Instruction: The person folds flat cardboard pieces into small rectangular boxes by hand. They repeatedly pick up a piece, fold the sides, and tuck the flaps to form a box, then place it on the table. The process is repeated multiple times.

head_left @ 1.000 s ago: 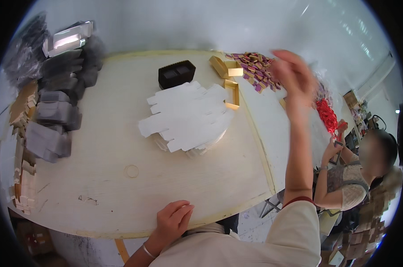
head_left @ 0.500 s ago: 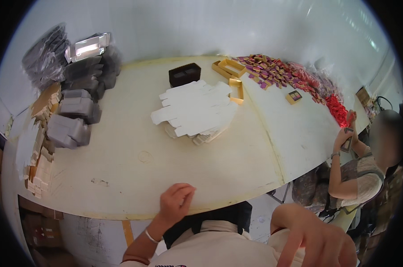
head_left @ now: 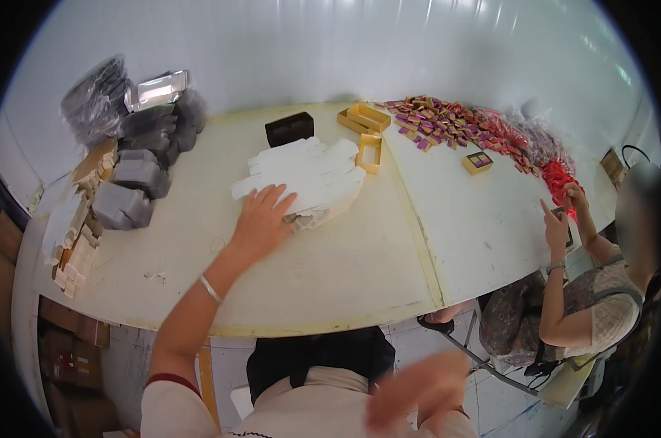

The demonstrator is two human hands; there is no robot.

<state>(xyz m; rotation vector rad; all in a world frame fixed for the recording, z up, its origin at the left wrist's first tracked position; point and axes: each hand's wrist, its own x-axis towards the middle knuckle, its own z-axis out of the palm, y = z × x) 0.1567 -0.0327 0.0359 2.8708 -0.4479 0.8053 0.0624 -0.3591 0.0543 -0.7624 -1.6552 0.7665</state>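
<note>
A stack of flat white carton blanks (head_left: 301,174) lies mid-table. My left hand (head_left: 261,225) reaches to its near left edge with fingers spread, the fingertips over the top blank; whether they press on it I cannot tell. Low in front of my body, off the table's near edge, my right hand (head_left: 418,390) is smeared by motion, so its fingers cannot be read. Just behind the stack stands a black open box (head_left: 289,130). Several gold box frames (head_left: 371,152) lie to its right, one of them touching or close beside the blanks.
Grey plastic trays (head_left: 137,174) and folded cartons (head_left: 75,237) line the left side. Small purple-and-gold pieces (head_left: 436,120) and red ribbon (head_left: 556,179) heap up at the far right, near a small gold box (head_left: 478,163). A co-worker (head_left: 593,292) sits at the right, holding a box.
My left hand has moved up and forward from the table's near edge to the white blanks. My right hand has shifted left and blurred. The view has tilted slightly.
</note>
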